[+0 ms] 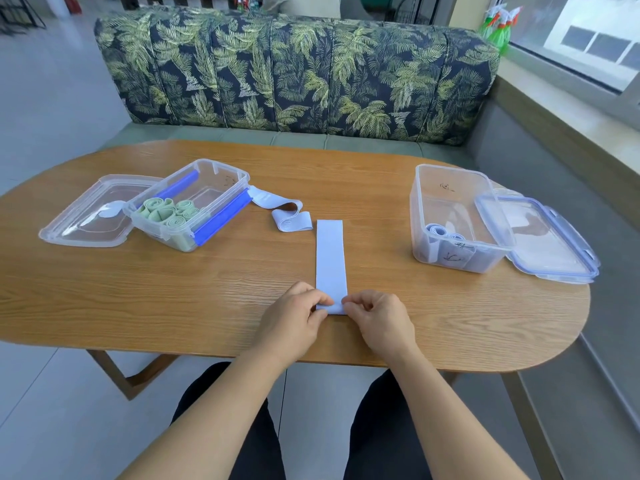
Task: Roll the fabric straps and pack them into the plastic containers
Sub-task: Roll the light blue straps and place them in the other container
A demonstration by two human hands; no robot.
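Observation:
A pale blue fabric strap (330, 258) lies flat and straight on the wooden table (207, 289), running away from me. My left hand (294, 318) and my right hand (379, 318) pinch its near end from either side, the end folded over a little. A second pale blue strap (287, 216) lies loosely curled to the upper left. The left clear container (221, 174) holds several rolled green straps (166, 211). The right clear container (460, 181) holds rolled pale blue straps (438, 232).
A clear lid (86, 216) lies left of the left container. A blue-rimmed lid (547, 237) leans against the right container. A leaf-patterned sofa (298, 71) stands behind the table. My knees sit under the table's near edge.

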